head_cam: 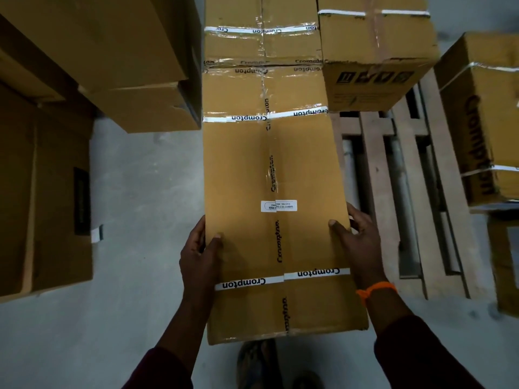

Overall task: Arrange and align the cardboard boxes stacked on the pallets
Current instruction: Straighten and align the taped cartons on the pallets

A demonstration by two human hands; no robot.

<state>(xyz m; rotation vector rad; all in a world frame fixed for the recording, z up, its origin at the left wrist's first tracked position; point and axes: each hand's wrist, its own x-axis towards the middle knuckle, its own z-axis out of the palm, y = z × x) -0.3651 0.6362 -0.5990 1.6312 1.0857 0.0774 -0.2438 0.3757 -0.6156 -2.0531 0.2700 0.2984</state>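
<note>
A long brown cardboard box (269, 169) with white printed tape bands runs from the picture's bottom centre up toward the stacked boxes. My left hand (198, 256) grips its left edge, thumb on top and fingers down the side. My right hand (355, 242), with an orange band at the wrist, grips the right edge the same way. Beyond the box's far end sit two more taped boxes (261, 40) in line with it. A squarer box (376, 54) stands to their right on the wooden pallet (379, 175).
Large plain boxes (118, 60) are stacked at the upper left, and another big box (47, 192) stands at the left on the grey floor (140, 206). A strapped box (488, 122) sits at the right edge. My feet show below the held box.
</note>
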